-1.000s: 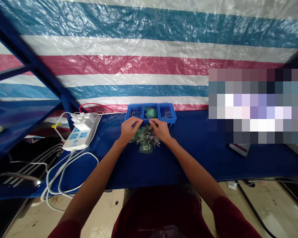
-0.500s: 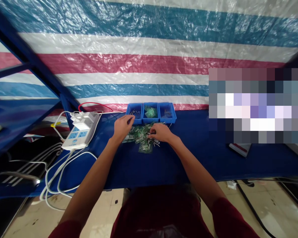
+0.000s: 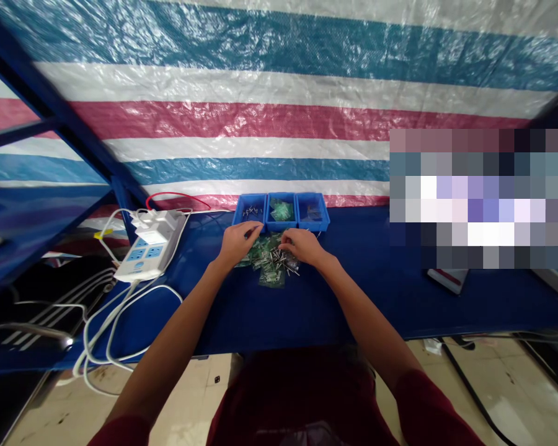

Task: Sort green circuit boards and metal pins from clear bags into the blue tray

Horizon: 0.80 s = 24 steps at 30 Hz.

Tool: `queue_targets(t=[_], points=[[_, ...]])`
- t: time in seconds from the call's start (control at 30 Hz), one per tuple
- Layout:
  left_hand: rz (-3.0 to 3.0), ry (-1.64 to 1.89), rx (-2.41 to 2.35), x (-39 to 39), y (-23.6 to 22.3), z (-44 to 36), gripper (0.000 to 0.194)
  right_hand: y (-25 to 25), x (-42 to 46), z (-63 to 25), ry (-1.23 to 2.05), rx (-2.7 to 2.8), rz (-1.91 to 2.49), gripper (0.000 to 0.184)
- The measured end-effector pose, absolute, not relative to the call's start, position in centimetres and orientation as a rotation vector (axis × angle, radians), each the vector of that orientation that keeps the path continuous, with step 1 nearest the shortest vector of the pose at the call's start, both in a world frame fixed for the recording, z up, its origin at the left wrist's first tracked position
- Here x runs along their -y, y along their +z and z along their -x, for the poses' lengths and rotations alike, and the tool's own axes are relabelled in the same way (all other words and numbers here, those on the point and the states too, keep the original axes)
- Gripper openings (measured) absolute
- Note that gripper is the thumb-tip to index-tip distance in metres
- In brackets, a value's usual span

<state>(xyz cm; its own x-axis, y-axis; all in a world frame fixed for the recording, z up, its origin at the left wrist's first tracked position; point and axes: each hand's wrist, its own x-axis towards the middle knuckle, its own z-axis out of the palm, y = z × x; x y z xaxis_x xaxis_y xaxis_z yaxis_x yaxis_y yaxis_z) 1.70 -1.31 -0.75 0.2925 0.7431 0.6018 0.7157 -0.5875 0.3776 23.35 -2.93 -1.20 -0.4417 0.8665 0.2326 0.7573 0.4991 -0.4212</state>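
Note:
Small green plastic bags (image 3: 272,276) lie in a pile on the blue table, with loose metal screw-like pieces (image 3: 286,259) scattered over their right side. My left hand (image 3: 240,240) hovers at the pile's left edge, fingers curled and tips pinched; what they hold, if anything, is too small to make out. Over the pile's right side is my right hand (image 3: 302,245), its fingers bent together near the metal pieces, and its grip is hidden. Just behind stand three blue bins: the left bin (image 3: 236,217) has metal pieces, the middle bin (image 3: 281,228) green bags, the right bin (image 3: 324,217) small clear items.
A white power strip (image 3: 144,257) with plugged-in adapters and looping white cables (image 3: 90,334) lies on the left. Striped plastic sheeting (image 3: 260,118) hangs behind the table. A small white-and-red box (image 3: 446,280) sits at right, below a blurred-out area.
My left hand has moved right, away from the left bin and closer to my right hand. My right hand has lifted slightly off the metal pieces.

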Motion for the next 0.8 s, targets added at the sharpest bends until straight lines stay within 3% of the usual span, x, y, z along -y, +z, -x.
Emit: queue_targets(t=[0.47, 0.8], points=[[-2.495, 1.061, -1.109, 1.7, -0.7, -2.7, 0.044, -1.1, 2.7, -23.0, 0.473, 1.938, 1.19, 0.009], [-2.408, 1.252, -1.032, 2.0, -0.5, -3.2, 0.037, -1.7, 2.8, -22.2, 0.477, 1.922, 1.094, 0.014]])
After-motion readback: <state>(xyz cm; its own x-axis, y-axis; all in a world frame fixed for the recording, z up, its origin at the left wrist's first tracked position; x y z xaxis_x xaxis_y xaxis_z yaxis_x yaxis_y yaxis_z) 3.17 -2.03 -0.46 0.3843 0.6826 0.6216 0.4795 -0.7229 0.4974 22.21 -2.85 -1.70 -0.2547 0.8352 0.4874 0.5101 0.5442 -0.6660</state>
